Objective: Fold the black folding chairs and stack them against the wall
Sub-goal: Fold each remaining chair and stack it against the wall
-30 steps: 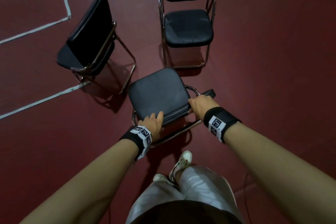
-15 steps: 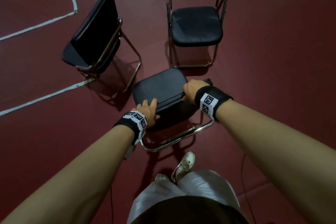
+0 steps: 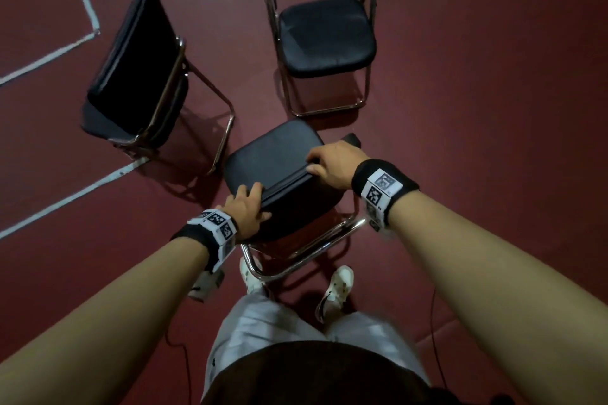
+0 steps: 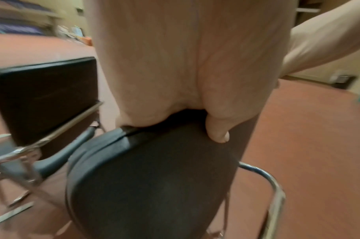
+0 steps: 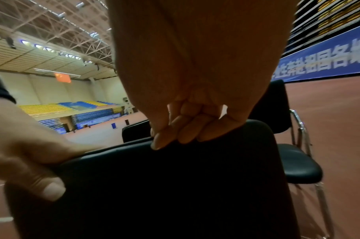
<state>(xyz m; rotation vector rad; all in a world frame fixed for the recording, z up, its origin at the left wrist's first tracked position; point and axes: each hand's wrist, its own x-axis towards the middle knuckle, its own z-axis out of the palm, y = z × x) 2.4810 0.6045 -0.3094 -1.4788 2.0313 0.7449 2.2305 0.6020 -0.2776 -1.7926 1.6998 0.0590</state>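
Left chair (image 3: pixel 131 69) is half folded on the red floor – my left hand (image 3: pixel 245 210) and right hand (image 3: pixel 332 163) both clamp the near chair (image 3: pixel 273 154), folded seat-to-back. Fingers could get pinched; swinging it might clip the open chair (image 3: pixel 325 36).

Three black padded chairs — nearest chair (image 3: pixel 276 158) folded, left chair (image 3: pixel 131 66) half-folded (tilted), far chair (image 3: pixel 325 36) open.
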